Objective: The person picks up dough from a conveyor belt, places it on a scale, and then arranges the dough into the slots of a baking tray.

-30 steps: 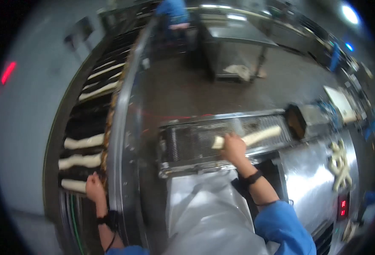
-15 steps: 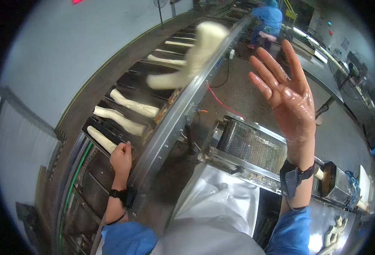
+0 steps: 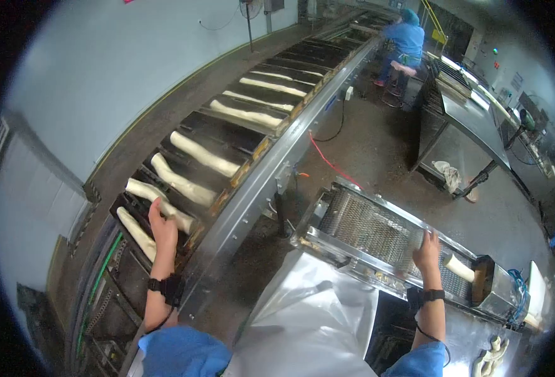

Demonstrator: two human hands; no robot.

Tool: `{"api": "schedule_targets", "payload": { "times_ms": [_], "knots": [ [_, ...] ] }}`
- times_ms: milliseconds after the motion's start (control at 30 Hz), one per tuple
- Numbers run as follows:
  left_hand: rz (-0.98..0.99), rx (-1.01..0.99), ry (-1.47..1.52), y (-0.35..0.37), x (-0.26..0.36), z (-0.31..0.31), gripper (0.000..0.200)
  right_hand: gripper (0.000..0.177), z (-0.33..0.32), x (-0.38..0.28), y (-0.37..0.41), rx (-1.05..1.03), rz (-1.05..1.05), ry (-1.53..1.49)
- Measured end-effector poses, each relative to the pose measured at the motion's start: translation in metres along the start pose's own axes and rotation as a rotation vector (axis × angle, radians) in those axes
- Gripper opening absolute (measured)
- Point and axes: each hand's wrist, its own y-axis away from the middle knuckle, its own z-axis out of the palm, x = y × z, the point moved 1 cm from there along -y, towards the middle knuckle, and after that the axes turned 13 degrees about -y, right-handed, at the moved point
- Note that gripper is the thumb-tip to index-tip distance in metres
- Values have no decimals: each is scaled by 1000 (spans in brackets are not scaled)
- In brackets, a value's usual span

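Leftmost, I record a pale dough strip (image 3: 137, 235) lying just beside my left grip (image 3: 166, 231), with the wrist close by; a careless drop of that forearm could dent or drag it. The left grip is at a second strip (image 3: 142, 190), fingers over its middle; I cannot tell whether they pinch it or merely rest. Pressure there could flatten or tear soft dough, and a sideways pull could skew it across its dark tray. Right of that grip, the metal rail (image 3: 243, 213) stands close enough to catch a sleeve or wrist strap. My right grip (image 3: 427, 254) is over the mesh belt (image 3: 371, 227), fingers partly curled, nothing visible in it; how wide it stands I cannot tell. Just right of it, a dough piece (image 3: 458, 267) lies at the mouth of the metal housing (image 3: 504, 286). Fingers straying that way risk contact with the opening; if the belt runs, dough could bunch against the hand.
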Motion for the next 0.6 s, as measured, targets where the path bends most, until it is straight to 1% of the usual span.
{"api": "schedule_targets", "payload": {
  "times_ms": [33, 67, 100, 133, 167, 200, 233, 267, 300, 333, 367, 400, 433, 467, 500, 533, 567, 600],
  "knots": [
    [-107, 7, -72, -3, 2, 4, 62, 67, -6, 16, 8, 4, 73, 274],
    [-172, 8, -10, -11, -7, 9, 62, 63, -11, 31, 20, 32, 113, 263],
    [-245, 43, 36, -15, -11, 12, 61, 59, -8, 60, 25, 61, 155, 263],
    [-322, 80, 79, -19, -13, 12, 61, 57, -6, 87, 35, 11, 148, 342],
    [-330, 86, 75, -21, -10, 5, 61, 58, -7, 101, 42, 4, 84, 362],
    [-383, -96, 182, -22, -7, -4, 63, 59, -11, 107, 45, -4, 12, 383],
    [-437, -268, 291, -22, -10, -14, 66, 59, -15, 102, 43, -11, -16, 380],
    [-434, -245, 175, -27, -35, -14, 74, 61, -18, 94, 44, 22, -48, 298],
    [-497, -185, 144, -26, -48, -12, 70, 63, -20, 85, 44, 50, -80, 216],
    [-556, -122, 116, -21, -54, -16, 67, 63, -17, 82, 43, 39, -114, 207],
    [-550, -66, 147, -11, -59, -25, 75, 64, -14, 83, 43, 107, -77, 162],
    [-528, -113, 183, 3, -32, -40, 82, 65, -12, 85, 45, 179, -34, 116],
    [-493, -97, 68, 7, -43, -42, 81, 62, -11, 87, 46, 156, 17, 112],
    [-458, -89, -48, 9, -52, -42, 79, 62, -11, 87, 45, 148, 1, 111],
    [-467, -79, -47, 16, -57, -46, 79, 58, -12, 85, 45, 141, 71, 102],
    [-340, -46, -268, 27, -60, -49, 77, 54, -10, 85, 47, 137, 143, 94],
    [-211, -17, -487, 36, -61, -50, 75, 47, 0, 104, 42, 118, 171, 78],
    [-231, -30, -489, 44, -51, -56, 75, 47, -4, 102, 36, 105, 161, 96]
  ]
}}
